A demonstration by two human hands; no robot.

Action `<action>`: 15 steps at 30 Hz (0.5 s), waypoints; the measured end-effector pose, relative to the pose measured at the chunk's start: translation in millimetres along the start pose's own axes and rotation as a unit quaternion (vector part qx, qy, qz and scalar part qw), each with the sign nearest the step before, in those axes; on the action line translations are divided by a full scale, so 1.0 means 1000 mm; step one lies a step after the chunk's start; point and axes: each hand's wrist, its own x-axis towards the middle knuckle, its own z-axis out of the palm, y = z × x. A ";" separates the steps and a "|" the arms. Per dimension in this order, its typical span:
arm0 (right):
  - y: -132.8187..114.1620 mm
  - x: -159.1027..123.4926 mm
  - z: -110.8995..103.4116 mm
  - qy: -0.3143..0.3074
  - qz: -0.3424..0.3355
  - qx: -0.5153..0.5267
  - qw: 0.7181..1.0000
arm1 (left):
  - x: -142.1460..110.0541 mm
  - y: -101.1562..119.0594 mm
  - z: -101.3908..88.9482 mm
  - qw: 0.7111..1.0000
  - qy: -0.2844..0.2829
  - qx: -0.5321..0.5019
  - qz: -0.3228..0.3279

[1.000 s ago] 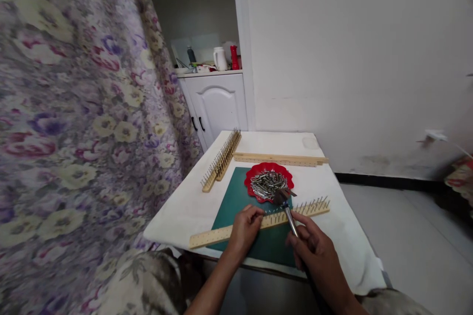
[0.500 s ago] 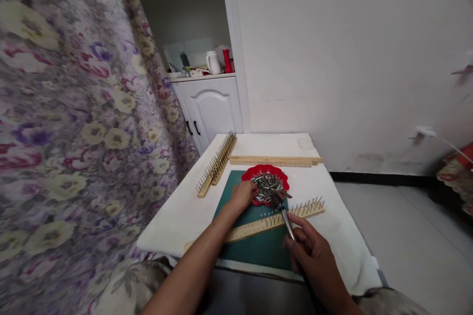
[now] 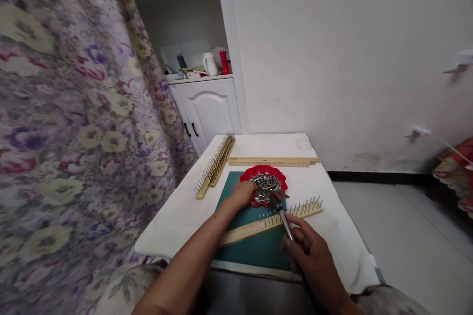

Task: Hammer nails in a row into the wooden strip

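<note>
My left hand (image 3: 242,193) reaches into the red dish (image 3: 254,173) of loose metal nails (image 3: 266,183), fingers curled at its left rim; what they hold is hidden. A small hammer (image 3: 280,210) is gripped in my right hand (image 3: 308,251), its head hovering just above a wooden strip (image 3: 254,227) that lies across the green mat (image 3: 258,248). Nails stand along the right part of that strip.
Two nailed wooden strips (image 3: 215,166) lie at the table's left. A plain wooden strip (image 3: 273,161) lies behind the dish. The white table (image 3: 177,216) stands between a floral curtain (image 3: 66,133) and a white wall (image 3: 332,59). A white cabinet (image 3: 207,108) is behind.
My left hand left the wooden strip and moved forward to the dish of nails. The right hand kept the hammer over the strip. The view shifted slightly.
</note>
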 end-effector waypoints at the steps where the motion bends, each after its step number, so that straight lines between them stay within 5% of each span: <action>1: 0.000 0.000 0.000 -0.001 -0.001 0.001 1.000 | -0.002 -0.001 0.001 1.000 0.006 -0.002 0.004; 15: -0.001 0.001 0.001 0.015 -0.002 0.003 1.000 | -0.022 -0.002 0.003 0.991 0.097 -0.065 0.061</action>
